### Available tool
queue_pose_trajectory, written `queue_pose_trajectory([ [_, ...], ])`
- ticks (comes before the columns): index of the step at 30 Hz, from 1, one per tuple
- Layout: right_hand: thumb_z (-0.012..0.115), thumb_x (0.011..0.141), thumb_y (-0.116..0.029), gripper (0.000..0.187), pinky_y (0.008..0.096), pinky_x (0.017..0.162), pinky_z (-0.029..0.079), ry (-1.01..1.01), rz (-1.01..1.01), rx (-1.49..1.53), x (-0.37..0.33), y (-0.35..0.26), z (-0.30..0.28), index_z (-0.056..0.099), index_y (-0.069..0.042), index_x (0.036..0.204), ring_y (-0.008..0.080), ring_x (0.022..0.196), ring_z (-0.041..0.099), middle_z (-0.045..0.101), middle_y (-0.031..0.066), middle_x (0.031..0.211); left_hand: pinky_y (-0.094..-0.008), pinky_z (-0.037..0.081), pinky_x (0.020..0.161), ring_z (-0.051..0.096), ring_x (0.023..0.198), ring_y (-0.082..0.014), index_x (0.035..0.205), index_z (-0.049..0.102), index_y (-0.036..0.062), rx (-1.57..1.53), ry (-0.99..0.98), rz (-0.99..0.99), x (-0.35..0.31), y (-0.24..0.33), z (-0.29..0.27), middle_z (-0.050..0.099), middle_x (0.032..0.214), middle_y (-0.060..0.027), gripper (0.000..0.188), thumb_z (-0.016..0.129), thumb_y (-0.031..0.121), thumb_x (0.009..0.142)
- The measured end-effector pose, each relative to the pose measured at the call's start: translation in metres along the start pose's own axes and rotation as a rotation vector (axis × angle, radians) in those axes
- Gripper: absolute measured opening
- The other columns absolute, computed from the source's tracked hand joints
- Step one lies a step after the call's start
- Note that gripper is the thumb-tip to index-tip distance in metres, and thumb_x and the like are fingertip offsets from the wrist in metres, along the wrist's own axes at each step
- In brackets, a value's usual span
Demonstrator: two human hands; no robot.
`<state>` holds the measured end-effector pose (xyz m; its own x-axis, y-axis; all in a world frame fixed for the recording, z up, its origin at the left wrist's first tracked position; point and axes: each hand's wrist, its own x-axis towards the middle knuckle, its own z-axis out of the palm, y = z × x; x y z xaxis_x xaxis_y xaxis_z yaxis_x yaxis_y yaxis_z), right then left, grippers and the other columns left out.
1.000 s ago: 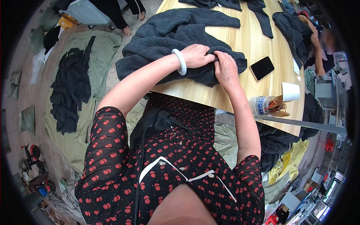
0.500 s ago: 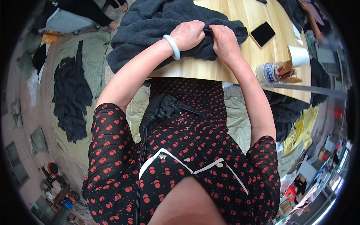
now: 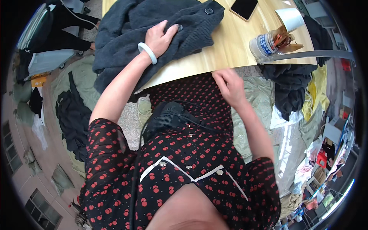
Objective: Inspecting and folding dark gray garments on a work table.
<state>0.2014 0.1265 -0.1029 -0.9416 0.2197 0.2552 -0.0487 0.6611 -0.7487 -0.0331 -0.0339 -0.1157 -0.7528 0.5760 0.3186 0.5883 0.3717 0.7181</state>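
Observation:
A dark charcoal knit cardigan (image 3: 130,34) with ribbed edging lies bunched on the left part of the wooden table. A round dark button (image 3: 209,11) shows on its ribbed band. My left hand (image 3: 159,38), with a pale bangle at the wrist, rests on the cardigan with its fingers curled into the cloth. Its thumb reaches a second button (image 3: 180,27). Apart from the cardigan, my right hand (image 3: 230,87) is at the table's near edge, in front of my skirt. Its fingers are bent and slightly blurred; anything inside them is hidden.
A phone (image 3: 243,8) lies beyond the cardigan on the table (image 3: 226,42). Toward the right stand a glass jar (image 3: 263,46) with brown tools and a white cup (image 3: 289,19). Dark garments (image 3: 289,92) hang below the right edge. Another dark garment (image 3: 74,119) lies on floor cloth at left.
My right hand has left the cardigan and come down to the table edge. My left hand has shifted left with the cloth, and the cardigan's buttoned band now lies in sight.

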Motion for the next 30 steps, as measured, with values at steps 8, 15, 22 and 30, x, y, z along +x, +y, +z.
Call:
queue_pose_trajectory([
  [8, 0.045, 0.095, -0.044, 0.045, 0.0312, 0.064, 0.048, -0.09, 1.376, 0.827, -0.154, 0.318, 0.069, 0.061, -0.002, 0.105, 0.016, 0.066, 0.056, 0.065, 0.0013, 0.084, -0.0394, 0.047, 0.066, 0.058, 0.076, -0.0357, 0.086, 0.058, 0.0002, 0.117, 0.095, 0.162, -0.001, 0.007, 0.02, 0.058, 0.081, -0.0171, 0.026, 0.06, 0.026, 0.085],
  [15, 0.05, 0.094, -0.04, 0.039, 0.0274, 0.06, 0.045, -0.235, 1.504, 1.146, -0.053, 0.259, 0.105, 0.06, -0.004, 0.108, 0.0121, 0.06, 0.048, 0.062, 0.0005, 0.082, -0.0396, 0.047, 0.067, 0.057, 0.075, -0.0348, 0.084, 0.057, 0.0006, 0.176, 0.183, 0.175, -0.006, 0.01, 0.014, 0.056, 0.08, -0.017, 0.024, 0.063, 0.023, 0.08],
  [22, 0.051, 0.094, -0.036, 0.037, 0.0278, 0.066, 0.046, -0.336, 1.409, 0.994, -0.06, 0.254, 0.112, 0.058, -0.004, 0.11, 0.0126, 0.068, 0.05, 0.062, 0.0014, 0.086, -0.0386, 0.044, 0.061, 0.052, 0.067, -0.0343, 0.079, 0.053, -0.0021, 0.165, 0.151, 0.161, 0.0, 0.009, 0.011, 0.051, 0.073, -0.0165, 0.022, 0.065, 0.016, 0.075],
  [30, 0.052, 0.094, -0.032, 0.034, 0.0283, 0.072, 0.046, -0.303, 1.324, 0.81, -0.038, 0.24, 0.104, 0.057, -0.004, 0.113, 0.0132, 0.077, 0.053, 0.062, 0.0025, 0.091, -0.0383, 0.044, 0.06, 0.052, 0.066, -0.0324, 0.079, 0.052, -0.0017, 0.154, 0.121, 0.155, 0.007, 0.008, 0.011, 0.049, 0.072, -0.0147, 0.023, 0.065, 0.018, 0.077],
])
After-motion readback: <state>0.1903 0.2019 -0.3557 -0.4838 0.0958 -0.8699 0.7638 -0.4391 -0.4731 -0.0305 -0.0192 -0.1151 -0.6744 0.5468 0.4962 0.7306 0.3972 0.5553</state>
